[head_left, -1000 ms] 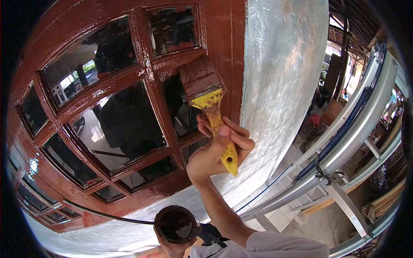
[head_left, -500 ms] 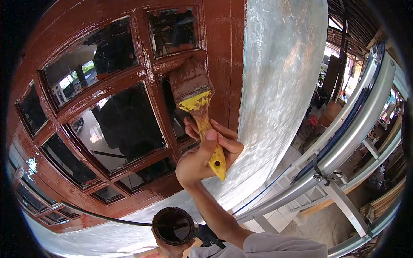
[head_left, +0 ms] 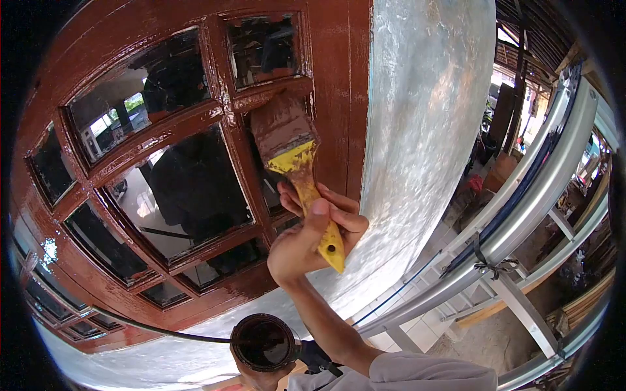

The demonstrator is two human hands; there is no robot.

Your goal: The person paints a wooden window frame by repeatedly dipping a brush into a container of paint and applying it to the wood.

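My right hand (head_left: 308, 240) grips the yellow handle of a wide paintbrush (head_left: 291, 156). Its brown-coated bristles press on the horizontal bar of a red-brown wooden window frame (head_left: 329, 85) with several glass panes (head_left: 186, 189). At the bottom edge my left hand (head_left: 261, 376) holds a round can of dark paint (head_left: 264, 341) from beneath; only its fingers show.
A silvery metal sheet (head_left: 424, 111) stands right of the frame. Aluminium ladder rails (head_left: 521, 221) slant across the right side, over a tiled floor (head_left: 424, 326). A thin black cable (head_left: 163, 331) runs along the frame's lower edge. Cluttered workshop at far right.
My right hand and the brush have shifted left and slightly up along the frame's bar. The can and my left hand have stayed nearly in place.
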